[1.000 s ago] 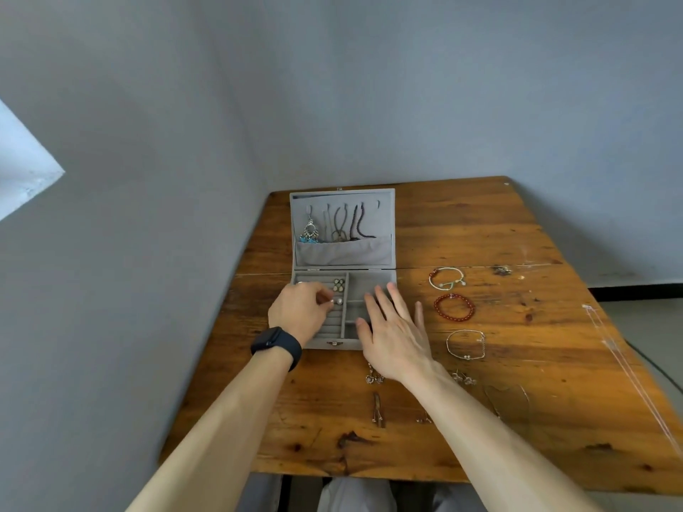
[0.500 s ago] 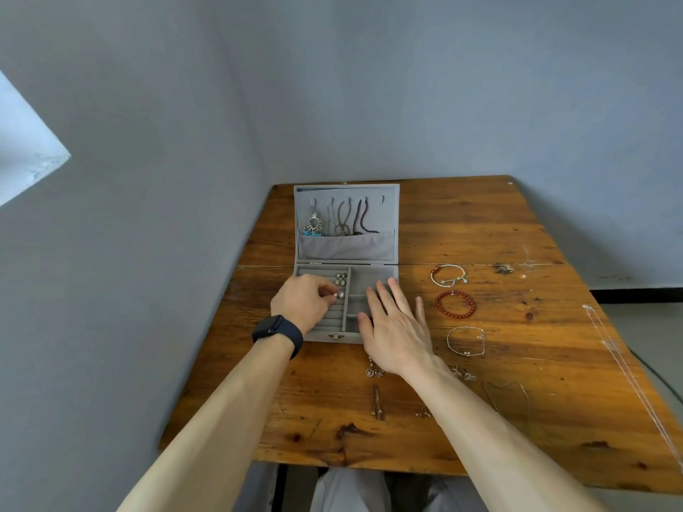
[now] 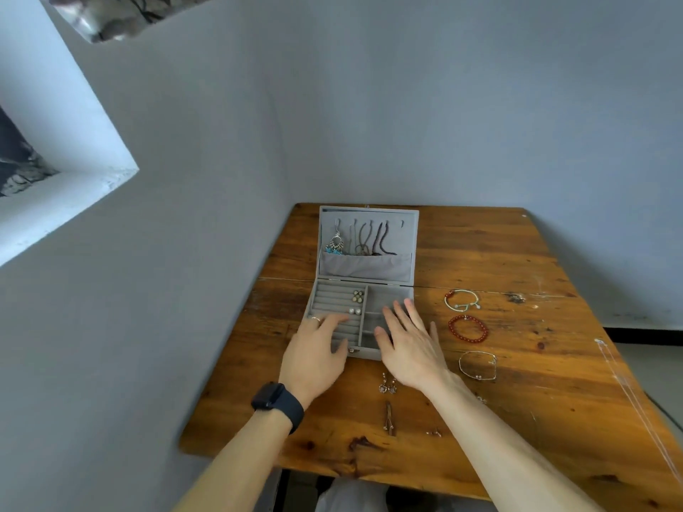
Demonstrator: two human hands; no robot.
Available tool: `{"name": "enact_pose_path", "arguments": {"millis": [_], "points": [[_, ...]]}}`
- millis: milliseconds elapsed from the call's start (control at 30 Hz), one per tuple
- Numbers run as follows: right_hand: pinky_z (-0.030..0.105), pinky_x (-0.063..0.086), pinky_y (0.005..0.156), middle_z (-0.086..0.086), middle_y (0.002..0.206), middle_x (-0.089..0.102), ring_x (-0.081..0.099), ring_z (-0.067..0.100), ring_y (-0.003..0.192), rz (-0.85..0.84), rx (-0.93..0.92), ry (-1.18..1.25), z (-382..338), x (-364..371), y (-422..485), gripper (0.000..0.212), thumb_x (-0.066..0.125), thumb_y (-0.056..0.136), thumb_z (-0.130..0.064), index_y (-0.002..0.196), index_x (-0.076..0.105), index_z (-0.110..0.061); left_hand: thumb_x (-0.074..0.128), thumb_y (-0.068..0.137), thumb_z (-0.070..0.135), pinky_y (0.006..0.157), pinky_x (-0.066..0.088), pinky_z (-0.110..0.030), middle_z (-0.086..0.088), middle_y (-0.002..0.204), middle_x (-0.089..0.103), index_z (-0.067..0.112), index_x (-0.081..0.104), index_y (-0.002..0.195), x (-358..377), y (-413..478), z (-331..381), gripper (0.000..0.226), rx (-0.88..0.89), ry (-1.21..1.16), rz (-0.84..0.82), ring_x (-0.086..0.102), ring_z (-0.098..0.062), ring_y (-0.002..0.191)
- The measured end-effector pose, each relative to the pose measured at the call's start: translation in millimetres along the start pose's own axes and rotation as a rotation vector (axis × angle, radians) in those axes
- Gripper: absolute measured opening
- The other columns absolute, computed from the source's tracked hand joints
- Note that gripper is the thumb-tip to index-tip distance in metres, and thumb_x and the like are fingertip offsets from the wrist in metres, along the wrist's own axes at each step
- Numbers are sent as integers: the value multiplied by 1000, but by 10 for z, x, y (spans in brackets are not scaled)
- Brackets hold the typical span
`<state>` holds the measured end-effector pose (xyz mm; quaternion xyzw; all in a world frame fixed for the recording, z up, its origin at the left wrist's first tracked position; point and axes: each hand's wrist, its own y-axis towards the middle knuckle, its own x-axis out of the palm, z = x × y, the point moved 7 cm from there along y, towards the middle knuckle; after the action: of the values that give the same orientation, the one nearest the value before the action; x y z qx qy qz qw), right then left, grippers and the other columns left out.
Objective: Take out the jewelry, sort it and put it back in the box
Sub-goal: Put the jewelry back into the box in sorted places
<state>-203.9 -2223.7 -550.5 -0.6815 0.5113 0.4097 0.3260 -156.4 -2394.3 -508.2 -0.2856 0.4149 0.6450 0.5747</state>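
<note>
Our left hand (image 3: 318,349) has let go and drawn back. Half a second ago its fingertips were pinched at the ring rolls in the left half of the jewelry box (image 3: 329,294). Now it lies over the box's near-left corner, fingers loosely spread, holding nothing. A small ring (image 3: 315,318) shows by the box's left wall; we cannot tell whether it sits on a finger or on the box.

The hand leaves behind the pearl studs (image 3: 354,311), seated side by side in the rolls next to the box's centre divider. The bronze studs (image 3: 357,295) sit farther back. We judge that pair sorted and put back.

Just in front of the box, the dangle earrings (image 3: 387,384) wait on the worktop (image 3: 536,253). Our right hand (image 3: 408,345) has not shifted: it rests flat on the box's right compartments, fingers straight, gripping nothing.

Right of the box lie the white-and-green bracelet (image 3: 462,301), the red bead bracelet (image 3: 468,328) and the thin chain bracelet (image 3: 477,365), so much remains to return.
</note>
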Motion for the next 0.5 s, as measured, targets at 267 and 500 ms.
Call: {"name": "enact_pose_path", "arguments": {"millis": [267, 500], "points": [[25, 38, 96, -1, 124, 67, 57, 20, 118, 410, -66, 138, 111, -424, -636, 36, 68, 93, -24, 128, 64, -19, 42, 100, 45, 117, 30, -27, 15, 154, 38, 37, 44, 146, 313, -954, 30, 47, 47, 79, 7, 34, -5, 140], [29, 45, 70, -6, 105, 71, 53, 15, 93, 388, -31, -67, 43, -322, -982, 19, 72, 88, -28, 107, 75, -25, 20, 103, 53, 124, 1, -35, 7, 167, 6, 30, 14, 159, 435, -929, 3, 61, 11, 258, -119, 2, -10, 153]]}}
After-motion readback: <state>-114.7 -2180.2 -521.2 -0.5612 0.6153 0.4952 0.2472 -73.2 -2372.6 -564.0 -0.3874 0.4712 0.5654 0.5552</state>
